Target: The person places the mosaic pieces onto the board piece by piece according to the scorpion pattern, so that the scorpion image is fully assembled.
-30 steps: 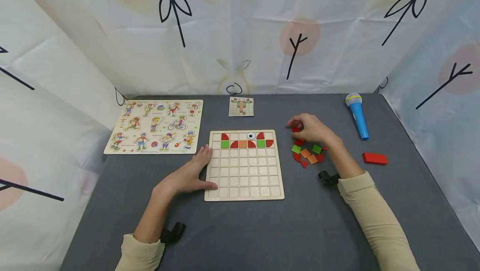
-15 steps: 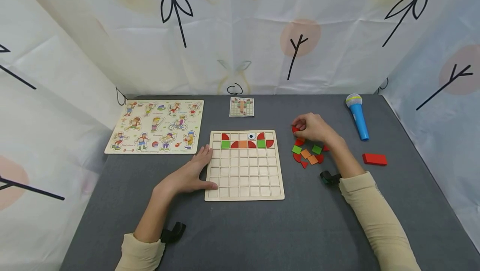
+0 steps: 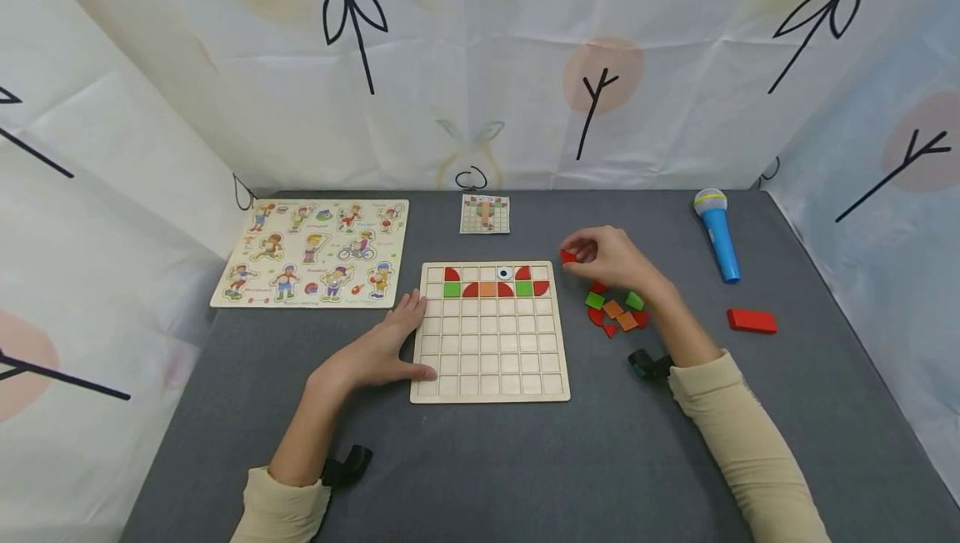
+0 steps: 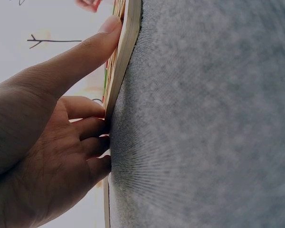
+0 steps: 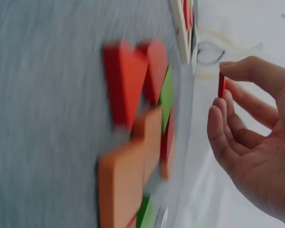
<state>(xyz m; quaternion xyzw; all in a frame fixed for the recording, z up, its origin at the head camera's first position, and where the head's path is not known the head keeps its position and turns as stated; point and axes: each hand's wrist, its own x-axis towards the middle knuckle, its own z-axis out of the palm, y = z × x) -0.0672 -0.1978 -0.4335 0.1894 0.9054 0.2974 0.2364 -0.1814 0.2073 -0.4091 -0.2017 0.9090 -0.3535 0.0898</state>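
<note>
A wooden grid board (image 3: 489,343) lies flat on the table, with red, green and orange pieces and a white eye piece set in its two top rows. My left hand (image 3: 378,347) rests against the board's left edge, thumb on its lower left corner and fingers along the side; in the left wrist view the fingers are extended. Between thumb and fingertips, my right hand (image 3: 611,255) pinches a small red tile (image 3: 568,257), raised just right of the board's upper right corner. Loose red, green and orange tiles (image 3: 613,309) lie below that hand; the right wrist view shows them close up.
A small pattern card (image 3: 484,214) lies beyond the board. On the left is a picture puzzle board (image 3: 309,254) with figures. To the right are a blue toy microphone (image 3: 717,234) and a red block (image 3: 752,321). Printed curtains stand behind the table and at its sides.
My right hand has lifted the red tile off the loose heap and carried it left toward the board. The left hand keeps its place at the board's edge.
</note>
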